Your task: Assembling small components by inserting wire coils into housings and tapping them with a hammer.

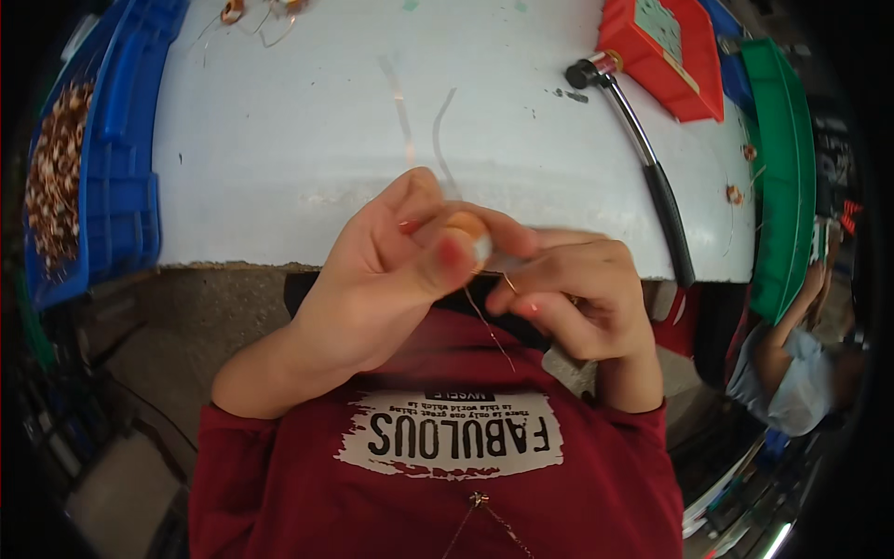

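Head view: the left hand [386, 275] pinches a small copper coil [468, 233] between thumb and fingertips, at the hand's 2 o'clock. The right hand [577, 298] closes its fingers on a thin copper wire [486, 321] trailing from the coil toward 6 o'clock. A hammer [643, 154] lies on the white table [279, 140] at 1 o'clock

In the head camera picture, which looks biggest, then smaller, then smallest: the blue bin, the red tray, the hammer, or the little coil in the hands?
1. Blue bin
2. Red tray and hammer look about alike; the tray is partly cut off, so no ranking.
3. Little coil, smallest, even though it is nearest the camera.
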Demonstrator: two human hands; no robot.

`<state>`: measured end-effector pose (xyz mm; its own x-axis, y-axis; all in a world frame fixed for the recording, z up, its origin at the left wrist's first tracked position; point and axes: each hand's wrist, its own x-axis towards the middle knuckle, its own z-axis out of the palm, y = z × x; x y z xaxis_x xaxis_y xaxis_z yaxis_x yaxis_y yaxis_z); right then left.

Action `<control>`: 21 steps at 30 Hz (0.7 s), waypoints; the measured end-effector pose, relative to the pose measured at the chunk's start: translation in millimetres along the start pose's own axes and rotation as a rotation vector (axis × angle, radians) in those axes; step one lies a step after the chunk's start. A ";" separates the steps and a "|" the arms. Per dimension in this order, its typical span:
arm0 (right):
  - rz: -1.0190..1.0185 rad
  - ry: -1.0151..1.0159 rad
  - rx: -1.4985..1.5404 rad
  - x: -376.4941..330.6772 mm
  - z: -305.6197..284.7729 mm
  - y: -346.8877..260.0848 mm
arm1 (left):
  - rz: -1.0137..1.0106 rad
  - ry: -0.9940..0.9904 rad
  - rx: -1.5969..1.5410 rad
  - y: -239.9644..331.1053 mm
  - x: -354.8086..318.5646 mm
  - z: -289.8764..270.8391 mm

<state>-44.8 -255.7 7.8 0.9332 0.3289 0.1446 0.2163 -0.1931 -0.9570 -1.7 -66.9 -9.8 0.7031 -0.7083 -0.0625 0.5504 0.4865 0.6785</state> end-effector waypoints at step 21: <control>-0.201 0.358 -0.678 -6.5 13.8 -11.2 | 0.137 0.146 0.157 22.0 0.7 7.7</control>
<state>-57.3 -242.8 14.1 0.8685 0.1222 0.4804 0.4106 -0.7204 -0.5590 7.4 -60.6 10.6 0.8302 -0.5543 -0.0599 0.3770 0.4790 0.7927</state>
